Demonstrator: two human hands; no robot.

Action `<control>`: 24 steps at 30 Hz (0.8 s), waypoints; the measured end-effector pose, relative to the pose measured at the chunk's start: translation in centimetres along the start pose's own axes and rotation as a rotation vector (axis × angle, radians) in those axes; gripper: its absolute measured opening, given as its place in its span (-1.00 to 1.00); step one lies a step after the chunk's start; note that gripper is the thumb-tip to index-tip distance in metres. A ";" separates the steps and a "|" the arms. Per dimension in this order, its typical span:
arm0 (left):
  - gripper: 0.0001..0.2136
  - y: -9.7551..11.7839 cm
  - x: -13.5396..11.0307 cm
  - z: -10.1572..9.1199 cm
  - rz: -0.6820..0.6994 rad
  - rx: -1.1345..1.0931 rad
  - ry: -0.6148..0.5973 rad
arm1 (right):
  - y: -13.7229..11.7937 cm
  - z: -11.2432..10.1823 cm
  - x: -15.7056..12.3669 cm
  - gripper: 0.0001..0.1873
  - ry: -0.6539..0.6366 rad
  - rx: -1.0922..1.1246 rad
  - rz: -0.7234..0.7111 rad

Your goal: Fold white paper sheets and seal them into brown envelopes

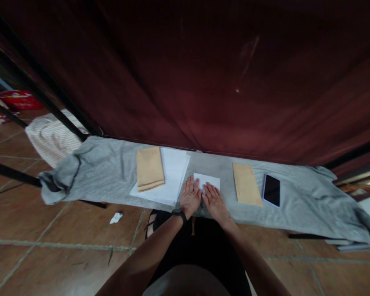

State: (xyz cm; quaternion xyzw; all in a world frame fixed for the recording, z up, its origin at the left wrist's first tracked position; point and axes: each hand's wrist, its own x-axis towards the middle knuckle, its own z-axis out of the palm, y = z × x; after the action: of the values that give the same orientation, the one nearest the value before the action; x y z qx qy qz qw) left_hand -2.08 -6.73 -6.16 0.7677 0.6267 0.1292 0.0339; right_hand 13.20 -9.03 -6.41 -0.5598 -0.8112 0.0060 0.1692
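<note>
A maroon curtain [203, 90] hung behind the work position. In front of it stood a long bench [105, 174] under a grey cloth, its length running from left to right before the person. Plain white sheets [173, 174] lay left of centre, with a stack of brown paper envelopes [150, 168] resting on their left part. To the right, well apart from the stack, a single brown envelope [247, 185] lay flat, its long axis directed away from the person and slightly tilted. The left hand [190, 195] and the right hand [215, 201] were placed palm down, fingers extended, gripping nothing. A smartphone [271, 190], dark screen upward, lay just beside the single envelope, on its right.

The small white paper [212, 181] lay at the bench's middle, under and just beyond the fingers. Its visible part was longer along the bench; the near edge was largely covered, so its full proportions could not be confirmed. Both hands appeared to touch it: the left overlapped its left edge, while the right sat more squarely across its near right portion.
</note>
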 end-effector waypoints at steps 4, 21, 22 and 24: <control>-0.44 -0.2 -0.1 -0.1 -0.005 0.008 -0.007 | 0.3 0.2 -1.0 -0.44 0.038 -0.061 0.056; -0.40 0.5 2.8 0.6 0.026 0.004 -0.037 | 1.7 1.3 -2.2 -0.39 0.136 -0.131 0.065; -0.40 0.2 2.6 0.6 0.012 0.007 -0.035 | 1.6 1.2 -2.2 -0.39 0.134 -0.130 0.071; -0.40 -0.2 2.2 0.4 -0.013 0.013 -0.024 | 1.6 1.0 -2.2 -0.40 0.130 -0.125 0.079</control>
State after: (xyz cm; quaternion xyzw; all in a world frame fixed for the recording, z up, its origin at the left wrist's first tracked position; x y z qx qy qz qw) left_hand -1.74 -4.52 -6.18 0.7652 0.6322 0.1158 0.0373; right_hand 15.02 -10.28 -8.27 -0.6000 -0.7746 -0.0744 0.1856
